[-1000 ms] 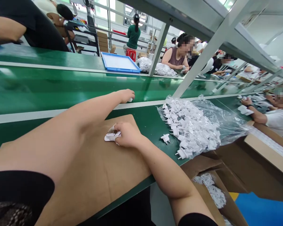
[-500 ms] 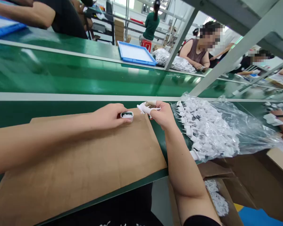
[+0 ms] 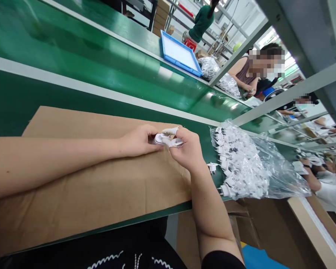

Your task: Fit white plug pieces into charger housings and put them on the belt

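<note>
My left hand (image 3: pixel 141 140) is closed around a small white oval plastic housing (image 3: pixel 158 138) above the cardboard sheet. Its open end faces my right hand. White coverings wrap the thumb and index finger of my right hand (image 3: pixel 187 146). Those fingers pinch what looks like a small white plug piece (image 3: pixel 177 142), held right up against the housing; fingers hide most of it, and I cannot tell whether it sits inside. A loose white plug (image 3: pixel 212 167) lies just right of my right wrist.
The flat brown cardboard sheet (image 3: pixel 100 179) covers the bench under my arms. To the right, a clear plastic bag (image 3: pixel 280 172) spills a heap of white plugs (image 3: pixel 238 160). Beyond the rail are a blue tray (image 3: pixel 182 54) and a co-worker (image 3: pixel 248 73). Open cartons (image 3: pixel 271 220) stand below right.
My hands have come together: the right hand's white piece now meets the housing, which was apart from it before. The view has tilted, and the loose plug has come into sight.
</note>
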Demonstrator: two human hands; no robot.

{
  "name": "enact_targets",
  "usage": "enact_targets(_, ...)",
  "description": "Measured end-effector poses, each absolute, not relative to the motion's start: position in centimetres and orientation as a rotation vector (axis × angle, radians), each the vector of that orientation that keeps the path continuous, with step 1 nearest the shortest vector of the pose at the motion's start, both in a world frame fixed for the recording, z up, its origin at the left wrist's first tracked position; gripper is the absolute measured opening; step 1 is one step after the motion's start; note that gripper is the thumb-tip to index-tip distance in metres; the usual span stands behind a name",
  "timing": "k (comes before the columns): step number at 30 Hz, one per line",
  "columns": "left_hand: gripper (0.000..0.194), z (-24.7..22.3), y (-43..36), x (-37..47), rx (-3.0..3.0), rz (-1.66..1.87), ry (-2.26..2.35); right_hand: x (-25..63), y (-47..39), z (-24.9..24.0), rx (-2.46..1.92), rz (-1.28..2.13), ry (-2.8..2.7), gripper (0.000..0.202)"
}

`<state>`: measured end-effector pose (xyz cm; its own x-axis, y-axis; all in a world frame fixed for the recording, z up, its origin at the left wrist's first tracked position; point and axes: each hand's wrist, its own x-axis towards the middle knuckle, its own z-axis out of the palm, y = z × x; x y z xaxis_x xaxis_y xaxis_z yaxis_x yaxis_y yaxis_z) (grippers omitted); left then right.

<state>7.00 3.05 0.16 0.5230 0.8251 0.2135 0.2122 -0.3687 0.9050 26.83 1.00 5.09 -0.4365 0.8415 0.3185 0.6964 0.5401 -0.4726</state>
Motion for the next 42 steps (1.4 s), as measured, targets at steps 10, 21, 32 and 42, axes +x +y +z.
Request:
enact_targets(10, 0.031, -0.9, 2.6, 6.9, 2.434, 0.911, 0.999, 25.1, -0.1, 6.0, -1.513, -0.11, -2.491, 0.014)
enact_targets(21, 0.05, -1.1, 2.9, 6.5, 2.844, 0.729, 1.139, 23.7, 0.1, 7.7, -1.731, 0.089, -2.38, 0.018)
enact_targets(32, 0.051, 2.7, 8.8, 5.9, 2.056, 0.558, 1.359, 26.9, 3.5, 3.0, -1.348, 0.992, -1.559, 0.055)
enact_targets(42, 0.046, 2.0, 20.3, 1.5, 1.979, 0.635, 2.037, 27.0, 5.1, -0.4, -1.426, 0.708, -1.834, 0.028)
